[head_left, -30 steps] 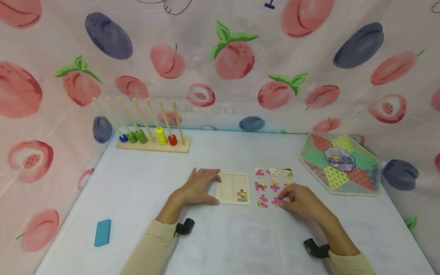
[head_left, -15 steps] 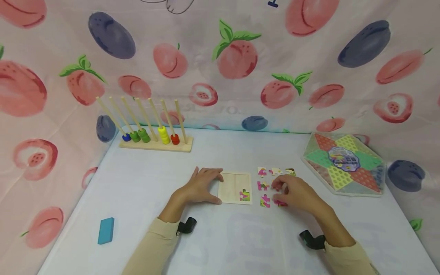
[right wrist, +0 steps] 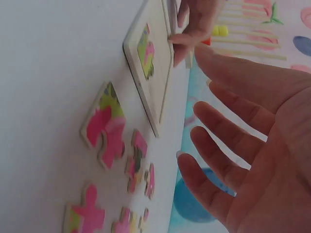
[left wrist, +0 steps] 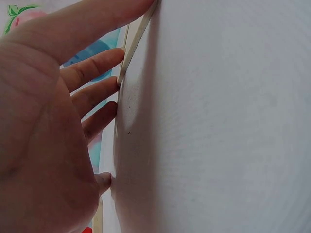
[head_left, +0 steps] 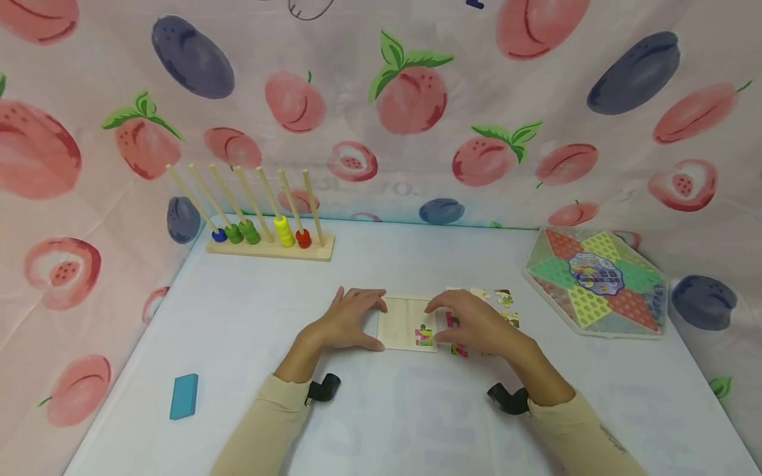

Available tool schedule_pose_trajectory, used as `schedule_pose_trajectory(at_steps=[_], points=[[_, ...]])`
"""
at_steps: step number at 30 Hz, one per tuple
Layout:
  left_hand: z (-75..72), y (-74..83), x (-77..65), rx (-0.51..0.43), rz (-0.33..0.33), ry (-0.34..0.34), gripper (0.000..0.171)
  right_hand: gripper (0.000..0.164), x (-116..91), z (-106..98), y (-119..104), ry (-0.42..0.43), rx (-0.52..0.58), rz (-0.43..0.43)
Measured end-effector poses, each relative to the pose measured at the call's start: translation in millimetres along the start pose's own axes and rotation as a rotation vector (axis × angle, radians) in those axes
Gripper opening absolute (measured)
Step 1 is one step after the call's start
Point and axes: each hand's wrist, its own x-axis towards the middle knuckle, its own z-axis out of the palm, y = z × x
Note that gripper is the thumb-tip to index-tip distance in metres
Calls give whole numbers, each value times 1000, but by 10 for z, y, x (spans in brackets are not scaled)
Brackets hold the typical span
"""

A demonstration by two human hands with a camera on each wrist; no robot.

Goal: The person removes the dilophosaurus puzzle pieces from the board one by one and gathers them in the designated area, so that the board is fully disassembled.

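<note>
A shallow wooden puzzle tray (head_left: 395,322) lies flat in the middle of the table. One pink and green puzzle piece (head_left: 424,336) sits in its lower right corner. My left hand (head_left: 348,322) holds the tray's left side, thumb at the near corner and index finger at the far corner. Over the tray's right edge reaches my right hand (head_left: 476,324), fingers spread and relaxed. Nothing is between them in the right wrist view. Several loose puzzle pieces (right wrist: 104,127) lie to the right of the tray. In the head view, the right hand covers part of them.
A wooden bead counting rack (head_left: 270,247) stands at the back left. At the back right lies a hexagonal game box (head_left: 595,277) with a coloured star. A blue block (head_left: 184,396) is at the front left. Fruit-patterned cloth (head_left: 381,172) hangs behind the white table.
My right hand has moved left from the loose pieces to the tray's right edge, and its fingers have spread. My left hand has stayed at the tray.
</note>
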Motion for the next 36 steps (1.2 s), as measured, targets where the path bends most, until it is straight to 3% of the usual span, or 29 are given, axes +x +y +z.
schedule_pose_trajectory(at_steps=[6,14,36], points=[[10,-26,12,12,6,0,61,46,94,110,-17,-44,35,-17],[19,-34,15,4,10,-5,62,37,134,255,18,-98,-33,-33],[13,-24,5,9,14,3,62,34,97,266,-57,-58,-147,15]])
